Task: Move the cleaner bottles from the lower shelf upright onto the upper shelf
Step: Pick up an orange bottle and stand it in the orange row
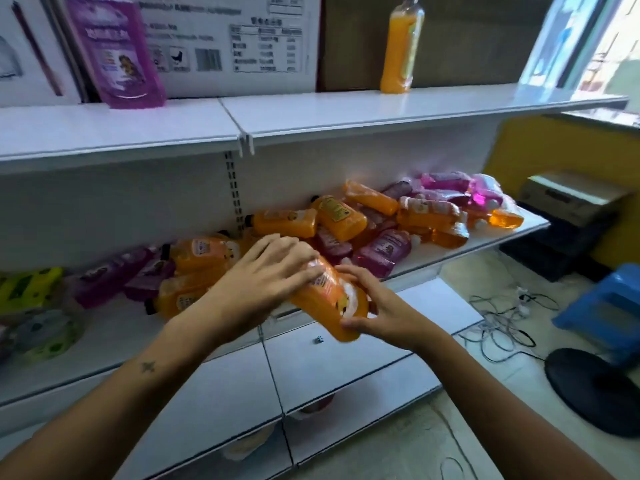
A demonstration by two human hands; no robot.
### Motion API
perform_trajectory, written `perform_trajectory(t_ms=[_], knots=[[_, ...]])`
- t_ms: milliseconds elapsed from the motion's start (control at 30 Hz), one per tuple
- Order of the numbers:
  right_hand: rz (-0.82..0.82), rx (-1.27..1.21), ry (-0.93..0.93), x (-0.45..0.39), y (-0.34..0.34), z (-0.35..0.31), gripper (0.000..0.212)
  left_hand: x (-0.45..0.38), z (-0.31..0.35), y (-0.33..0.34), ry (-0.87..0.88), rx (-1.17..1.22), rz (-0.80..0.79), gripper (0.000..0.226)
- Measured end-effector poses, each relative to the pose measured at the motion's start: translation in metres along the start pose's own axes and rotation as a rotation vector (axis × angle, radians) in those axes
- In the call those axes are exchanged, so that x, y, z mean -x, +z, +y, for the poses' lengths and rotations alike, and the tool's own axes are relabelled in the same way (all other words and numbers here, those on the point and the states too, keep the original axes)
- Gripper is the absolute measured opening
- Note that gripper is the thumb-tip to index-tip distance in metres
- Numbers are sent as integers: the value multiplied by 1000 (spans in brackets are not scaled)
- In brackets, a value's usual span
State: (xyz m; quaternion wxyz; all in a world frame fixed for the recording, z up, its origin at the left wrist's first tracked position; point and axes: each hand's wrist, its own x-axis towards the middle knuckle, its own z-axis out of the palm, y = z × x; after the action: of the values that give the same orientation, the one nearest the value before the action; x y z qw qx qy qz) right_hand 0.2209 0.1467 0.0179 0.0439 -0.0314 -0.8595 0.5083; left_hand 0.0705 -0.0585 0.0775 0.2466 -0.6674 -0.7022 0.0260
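We grip one orange cleaner bottle (pixel 329 299) in left hand (pixel 266 271) and right hand (pixel 377 310) at the lower shelf's (pixel 450 251) front edge, tilted, ready to right it for the upper shelf (pixel 346 109).

Both hands (pixel 311 289) grip a tilted orange bottle (pixel 332 299).

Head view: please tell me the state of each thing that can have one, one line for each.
Orange bottle in hands: tilted, held at the front of the lower shelf.
Left hand: fingers laid over the bottle's upper end.
Right hand: grips the bottle's lower part.
Orange bottle on upper shelf: upright, cap on.
Purple pouch: leaning on the box.
Bottle pile on lower shelf: orange and purple bottles lying down.
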Motion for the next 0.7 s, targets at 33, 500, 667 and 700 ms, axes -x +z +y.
perform_trajectory(t_ms=[33, 500, 667, 700], knots=[[-14, -22, 31, 5, -1, -3, 76, -1, 2, -4, 42, 5, 13, 97], [542, -302, 46, 69, 24, -35, 82, -27, 62, -6, -435, 1021, 471, 79], [726, -302, -37, 66, 11, -42, 79, -32, 105, 2, -309, 1337, 270, 84], [732, -327, -42, 62, 8, -43, 74, -38, 108, 5, -288, 1336, 250, 92]])
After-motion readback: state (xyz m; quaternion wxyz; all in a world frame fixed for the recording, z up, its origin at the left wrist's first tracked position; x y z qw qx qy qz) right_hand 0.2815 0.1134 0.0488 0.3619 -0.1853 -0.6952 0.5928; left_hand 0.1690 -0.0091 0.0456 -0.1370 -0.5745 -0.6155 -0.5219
